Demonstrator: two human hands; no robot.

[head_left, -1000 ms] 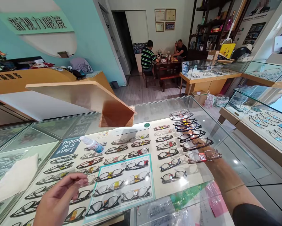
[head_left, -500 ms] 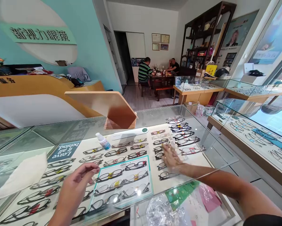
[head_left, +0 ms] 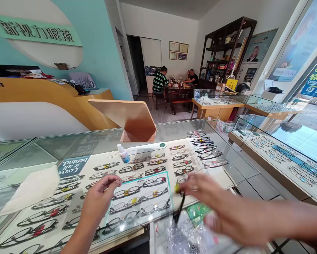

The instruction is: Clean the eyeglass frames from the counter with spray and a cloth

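My left hand [head_left: 101, 197] hovers above the glass top of the display case, over the left part of the eyeglass rows. Its fingers are curled toward the thumb, and nothing shows between them. At the case's near right side is my right hand [head_left: 222, 204], smeared by motion, with a pair of dark-framed eyeglasses [head_left: 180, 210] at its fingertips. A yellow tag shows on these glasses and one temple hangs down; the hand hides the rest. Several other eyeglasses [head_left: 154, 193] lie in rows, some on a teal-edged sheet [head_left: 169, 187].
On the glass top stand a small white spray bottle [head_left: 123, 154], a wooden-framed mirror stand [head_left: 138, 121] and a white cloth [head_left: 31, 190]. Below my right hand is a drawer with clear plastic bags [head_left: 183, 234]. Two people [head_left: 160, 83] sit at a far table. More display cases [head_left: 285, 148] stand at right.
My right hand has come out of the eyeglass rows toward me, bringing a pair of eyeglasses. My left hand has shifted slightly right and up in the view. The camera has turned a little.
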